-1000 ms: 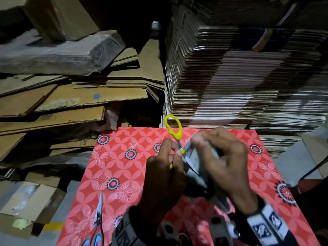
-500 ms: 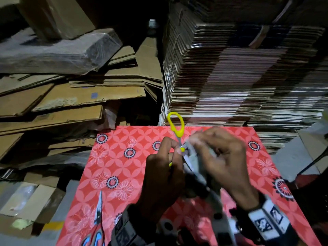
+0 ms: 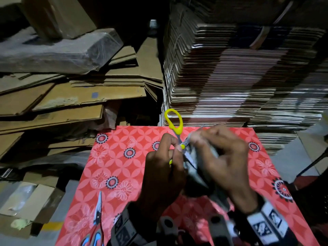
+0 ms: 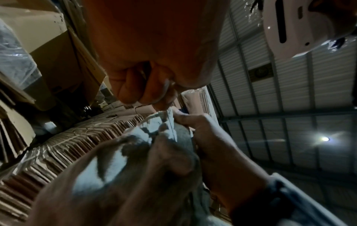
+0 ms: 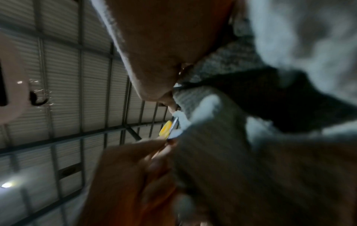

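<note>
My left hand grips small yellow-handled scissors, with one yellow loop sticking up past my fingers. The blades point right into the edge of a grey cloth. My right hand holds this cloth bunched and pinches its top edge beside the blades. In the left wrist view the cloth is creased between the right hand's thumb and fingers. The right wrist view shows the yellow handle and a blade against the cloth. Both hands hover above a red flower-patterned sheet.
A second pair of scissors with red and blue handles lies on the sheet at the lower left, point away from me. A tall stack of flattened cartons rises just behind the sheet. Loose cardboard sheets pile up on the left.
The hands stay together over the sheet. The right fingers have shifted along the cloth's top edge, and a blade tip now shows beyond them.
</note>
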A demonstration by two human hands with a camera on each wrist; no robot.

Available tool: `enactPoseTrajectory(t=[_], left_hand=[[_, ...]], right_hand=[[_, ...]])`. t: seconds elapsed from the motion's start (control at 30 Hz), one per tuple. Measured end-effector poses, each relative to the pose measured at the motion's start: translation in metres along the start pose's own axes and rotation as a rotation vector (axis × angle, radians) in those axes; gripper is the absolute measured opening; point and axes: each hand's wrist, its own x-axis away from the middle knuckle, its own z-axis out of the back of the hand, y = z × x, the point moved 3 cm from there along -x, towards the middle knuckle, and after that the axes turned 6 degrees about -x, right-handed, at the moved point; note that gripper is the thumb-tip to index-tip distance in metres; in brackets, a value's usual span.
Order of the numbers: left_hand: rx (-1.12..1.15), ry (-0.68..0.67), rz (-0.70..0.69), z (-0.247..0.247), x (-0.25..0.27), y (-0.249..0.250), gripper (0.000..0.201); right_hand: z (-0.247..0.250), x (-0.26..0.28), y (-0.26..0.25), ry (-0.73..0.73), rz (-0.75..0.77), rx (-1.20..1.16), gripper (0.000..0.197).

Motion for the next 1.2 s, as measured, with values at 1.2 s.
enactPoseTrajectory(t=[1.2], left_hand=[[0.090,0.024,0.152,0.016,-0.006,-0.009,0.015]], right_hand=[[0.028,-0.009,0.054,0.004,-0.511,-0.223,0.047]])
